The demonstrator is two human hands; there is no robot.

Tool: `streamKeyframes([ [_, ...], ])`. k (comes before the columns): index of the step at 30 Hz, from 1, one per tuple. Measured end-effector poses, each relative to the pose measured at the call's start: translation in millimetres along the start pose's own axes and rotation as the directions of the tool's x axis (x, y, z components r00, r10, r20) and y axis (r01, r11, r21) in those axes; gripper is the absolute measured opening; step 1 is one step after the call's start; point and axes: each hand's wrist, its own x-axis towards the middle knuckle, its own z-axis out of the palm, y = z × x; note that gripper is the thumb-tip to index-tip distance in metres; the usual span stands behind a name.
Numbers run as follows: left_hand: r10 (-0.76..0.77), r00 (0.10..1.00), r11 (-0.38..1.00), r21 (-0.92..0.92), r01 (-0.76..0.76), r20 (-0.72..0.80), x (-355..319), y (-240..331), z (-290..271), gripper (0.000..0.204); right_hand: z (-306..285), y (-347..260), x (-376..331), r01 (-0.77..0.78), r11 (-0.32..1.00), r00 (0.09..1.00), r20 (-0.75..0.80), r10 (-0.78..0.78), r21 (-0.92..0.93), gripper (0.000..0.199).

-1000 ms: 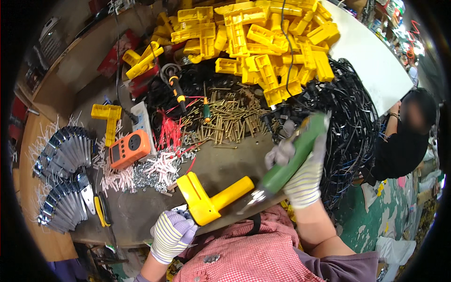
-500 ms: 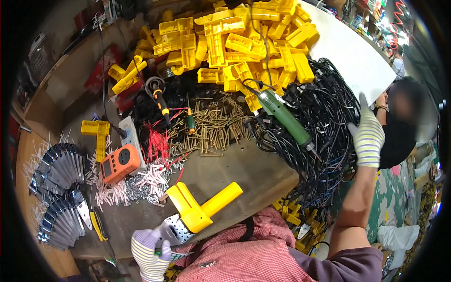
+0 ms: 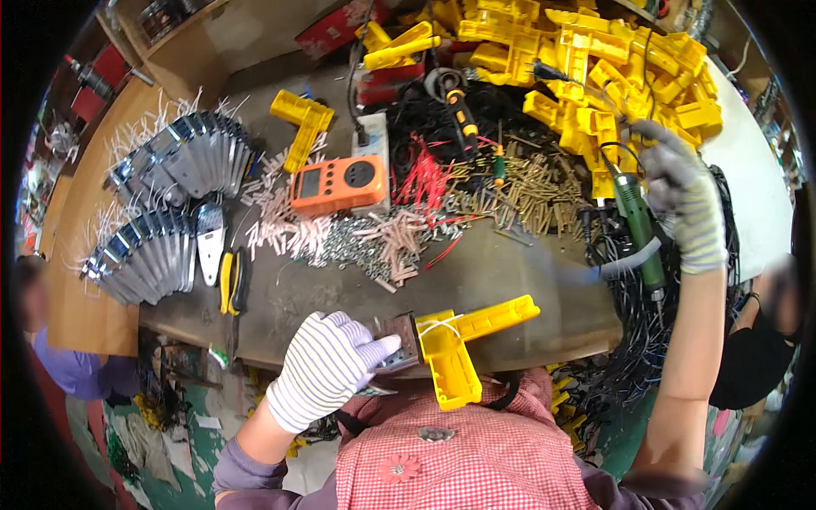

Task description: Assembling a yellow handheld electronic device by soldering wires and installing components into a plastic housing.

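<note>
At the lower centre of the frame, I am seeing the gloved left hand clamping thumb and fingers on a metal plate joined to a hollow yellow plastic housing; at upper right, the gloved right hand is hovering near a green electric screwdriver, fingers too blurred for me to tell their grip.

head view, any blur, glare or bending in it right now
In the head view, the right hand is smeared at the fingers, the left hand fairly sharp; in the head view, small glints on the metal blades; in the head view, the white board bows along its edge, picture corners black.
</note>
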Motion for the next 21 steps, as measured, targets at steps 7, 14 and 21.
streamKeyframes([
  [7, 0.087, 0.967, 0.989, -0.093, -0.113, -0.24, -2.9, -13.9, 6.3, 0.029, 13.9, 83.2, -15.5, -0.181, 0.779, 0.966, 0.042, 0.257, -0.6, 0.04],
  [14, 0.064, 0.995, 0.991, 0.116, -0.073, 0.076, 62.3, -60.6, 20.0, 0.012, 58.9, 88.5, -70.6, 0.53, 0.301, 0.823, 0.395, -0.409, -0.793, 0.018],
  [21, 0.115, 0.977, 0.929, 0.33, -0.17, 0.181, 89.9, -50.5, 23.4, 0.011, 77.8, 124.6, -137.8, 0.608, 0.304, 0.793, 0.545, -0.272, -0.733, 0.023],
])
